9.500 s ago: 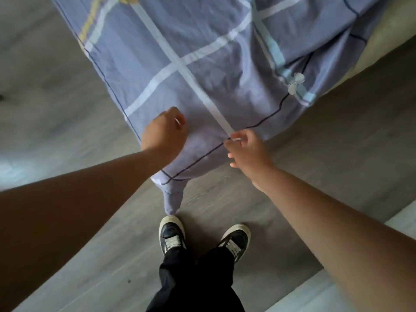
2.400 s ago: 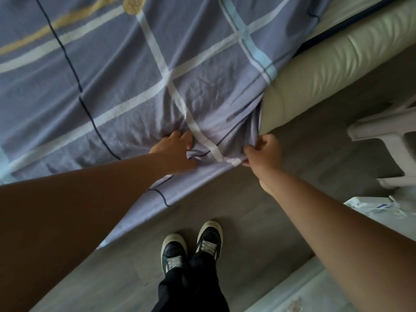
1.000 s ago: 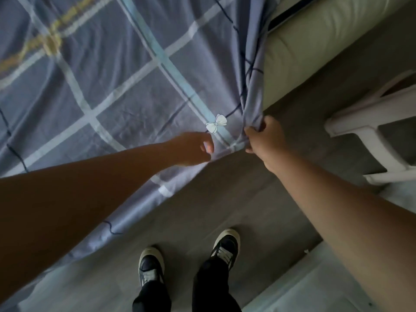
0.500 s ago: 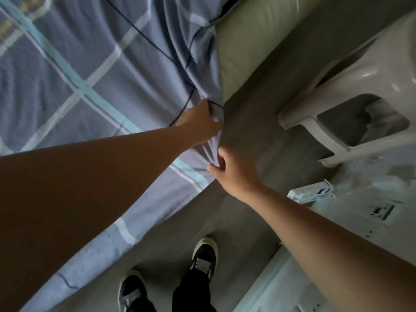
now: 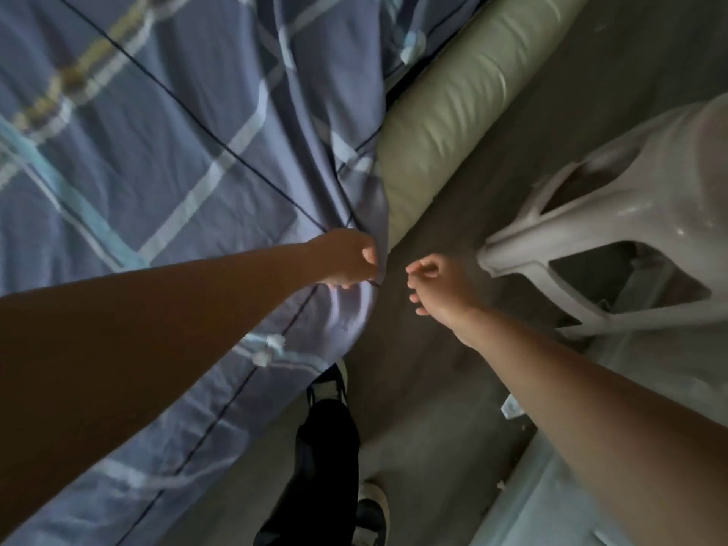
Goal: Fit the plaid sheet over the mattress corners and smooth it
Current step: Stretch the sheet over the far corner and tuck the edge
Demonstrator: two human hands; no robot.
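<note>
Plaid sheet (image 5: 177, 151): soft woven cloth, matt, creased into long folds near the corner. Pale green padded bed rail (image 5: 445, 112): smooth covering with a faint satin sheen, lightly puckered. White stool (image 5: 591, 214): moulded plastic, glossy, bright with highlights. Floor (image 5: 433, 407): grey wood-grain boards, matt. Trousers (image 5: 323, 459): plain black cloth, dull, without shine.

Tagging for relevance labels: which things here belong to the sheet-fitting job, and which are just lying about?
Job: plaid sheet; mattress; left hand, gripping the sheet; right hand, holding nothing.
Lying about: white plastic stool; floor.
</note>
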